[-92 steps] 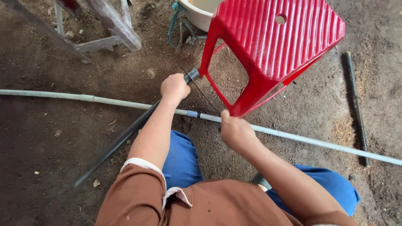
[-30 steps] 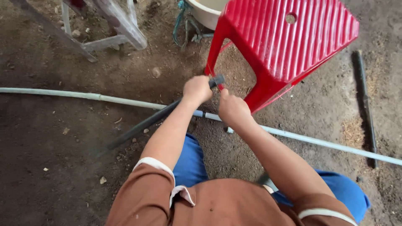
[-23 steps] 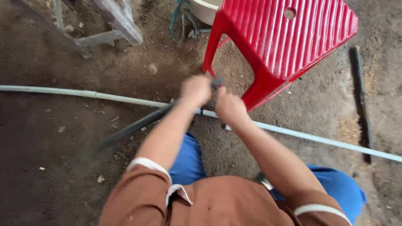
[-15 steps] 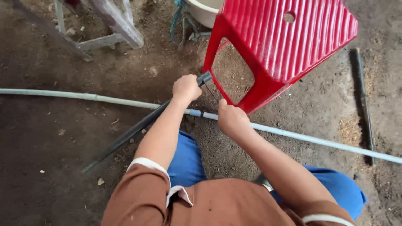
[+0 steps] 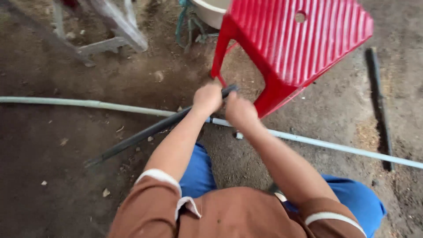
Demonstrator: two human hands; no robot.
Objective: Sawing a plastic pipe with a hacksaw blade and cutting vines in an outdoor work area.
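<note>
Two hands on the long dark stiff rod (image 5: 145,134) at centre frame: my left hand (image 5: 208,98) and right hand (image 5: 240,110), fingers wrapped tight near its top end. Feels rigid, light; gripping there gives leverage.

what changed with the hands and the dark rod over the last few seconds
The right hand rose off the pale pipe and closed in beside the left hand, near the dark rod's upper end; whether it grips the rod is unclear. The left hand kept its grip on the rod. The pipe, red plastic stool and dirt floor stayed as they were.
</note>
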